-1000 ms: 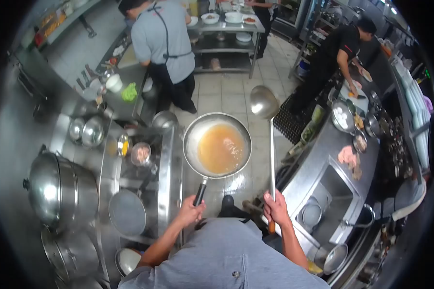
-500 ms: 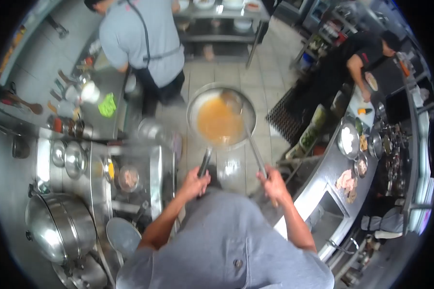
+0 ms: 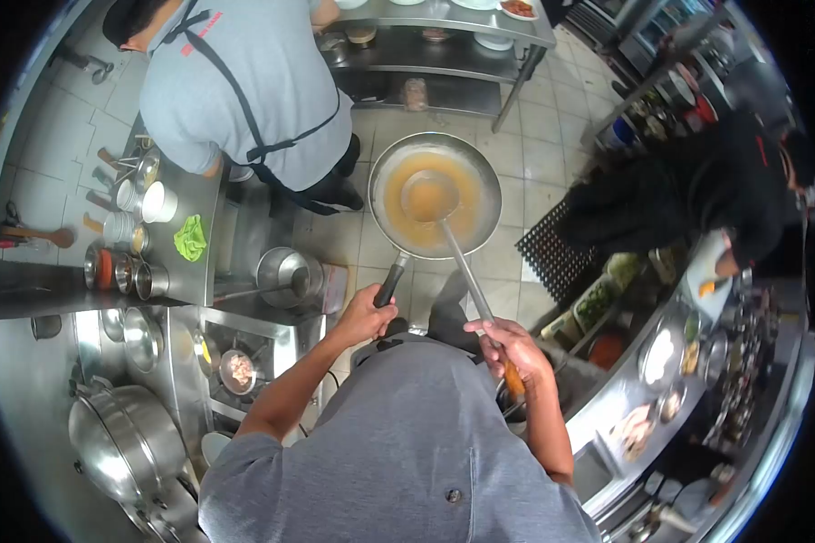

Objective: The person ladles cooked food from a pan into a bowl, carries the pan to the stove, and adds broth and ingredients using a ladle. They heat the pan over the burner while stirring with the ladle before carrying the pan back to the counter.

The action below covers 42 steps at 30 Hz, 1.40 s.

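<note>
My left hand is closed around the black handle of a round pan. Orange-brown liquid covers the middle of the pan, which is held over the tiled floor in front of me. In my right hand is a long metal ladle, gripped near its wooden end. The ladle's bowl rests in the liquid and has some of it inside.
A person in a grey shirt stands close at the front left, by a steel counter. Another in black leans over the right counter. Ahead is a steel table; a lidded pot stands at left.
The ladle has moved from beside the pan into its liquid. The view has moved forward, bringing the person in grey and the table nearer. Both hands keep their hold.
</note>
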Motion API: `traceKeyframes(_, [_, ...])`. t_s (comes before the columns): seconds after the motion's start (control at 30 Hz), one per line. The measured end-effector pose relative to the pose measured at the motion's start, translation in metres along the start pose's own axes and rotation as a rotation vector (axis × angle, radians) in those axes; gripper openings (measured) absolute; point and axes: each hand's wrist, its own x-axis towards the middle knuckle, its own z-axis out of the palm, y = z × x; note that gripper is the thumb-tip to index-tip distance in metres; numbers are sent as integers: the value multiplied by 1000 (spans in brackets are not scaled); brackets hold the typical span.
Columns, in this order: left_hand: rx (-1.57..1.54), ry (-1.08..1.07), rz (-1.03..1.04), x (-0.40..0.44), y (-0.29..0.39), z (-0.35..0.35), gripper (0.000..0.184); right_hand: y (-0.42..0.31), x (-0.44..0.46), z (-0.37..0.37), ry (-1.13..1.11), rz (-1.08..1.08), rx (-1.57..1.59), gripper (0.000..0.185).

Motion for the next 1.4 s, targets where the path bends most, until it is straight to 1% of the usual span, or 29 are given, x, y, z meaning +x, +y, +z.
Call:
traceKeyframes(0.03, [14, -6, 25, 15, 5, 6, 16, -16, 12, -12, -14, 16, -18, 43])
traceKeyframes(0.1, [-17, 37, 28, 43, 21, 22, 16, -47, 38, -41, -1, -4, -126, 49])
traceKeyframes(0.13, [-30, 56, 26, 53, 31, 31, 16, -64, 50, -64, -62, 34, -158, 53])
traceKeyframes(0.17, [-40, 79, 25, 62, 43, 40, 16, -83, 58, -81, -80, 43, -173, 53])
traceKeyframes(0.23, [-35, 91, -50, 80, 79, 58, 18, -125, 74, -112, -88, 46, -280, 55])
traceKeyframes(0.27, [-68, 103, 1, 95, 77, 67, 18, -147, 84, -132, -107, 81, -353, 55])
traceKeyframes(0.43, [-129, 131, 42, 154, 123, 100, 16, -255, 114, -184, -78, 112, -560, 43])
traceKeyframes(0.53, [-128, 169, 9, 181, 156, 112, 17, -297, 131, -207, -88, 118, -645, 43])
traceKeyframes(0.6, [-163, 194, 57, 198, 170, 121, 17, -319, 138, -218, -86, 23, -582, 45])
traceKeyframes(0.63, [-170, 212, 95, 205, 174, 124, 18, -330, 146, -226, -115, 46, -627, 45])
traceKeyframes(0.67, [-212, 259, 90, 210, 177, 127, 18, -337, 153, -236, -77, 7, -564, 46])
traceKeyframes(0.73, [-140, 235, 118, 218, 180, 132, 26, -354, 164, -248, -10, -45, -482, 54])
traceKeyframes(0.77, [-163, 270, 107, 220, 183, 133, 26, -361, 171, -255, -16, -104, -459, 57])
traceKeyframes(0.83, [-220, 234, 81, 222, 192, 139, 26, -377, 185, -269, -41, -212, -387, 55])
traceKeyframes(0.87, [-178, 241, 50, 223, 200, 138, 26, -381, 203, -295, -51, -208, -370, 52])
traceKeyframes(0.9, [-180, 224, 39, 228, 201, 139, 26, -384, 209, -306, -35, -199, -362, 52])
traceKeyframes(0.97, [-138, 299, 99, 234, 195, 141, 24, -384, 219, -320, 105, -297, -422, 46])
traceKeyframes(1.0, [-147, 287, 97, 233, 197, 140, 23, -377, 222, -329, 104, -259, -431, 46])
traceKeyframes(1.07, [-148, 283, 80, 230, 205, 134, 24, -357, 236, -342, 279, -368, -605, 40])
traceKeyframes(1.1, [-136, 284, 64, 228, 207, 130, 25, -341, 247, -356, 248, -318, -624, 40])
traceKeyframes(1.13, [-140, 294, 63, 226, 209, 126, 22, -321, 258, -382, 122, -200, -346, 39])
traceKeyframes(1.2, [-168, 310, 32, 223, 213, 118, 20, -269, 288, -465, 24, -89, -323, 41])
traceKeyframes(1.23, [-182, 283, 21, 223, 217, 111, 20, -253, 284, -476, 17, -57, -331, 41])
traceKeyframes(1.27, [-197, 253, 13, 225, 216, 108, 20, -243, 277, -485, 20, 72, -456, 41])
traceKeyframes(1.3, [-216, 266, -2, 228, 212, 107, 20, -233, 272, -496, 16, 195, -583, 40])
traceKeyframes(1.37, [-161, 276, 51, 234, 204, 104, 20, -192, 282, -569, -128, -17, -1100, 37])
traceKeyframes(1.4, [-165, 286, 62, 237, 199, 105, 20, -192, 276, -581, -82, 46, -1195, 36])
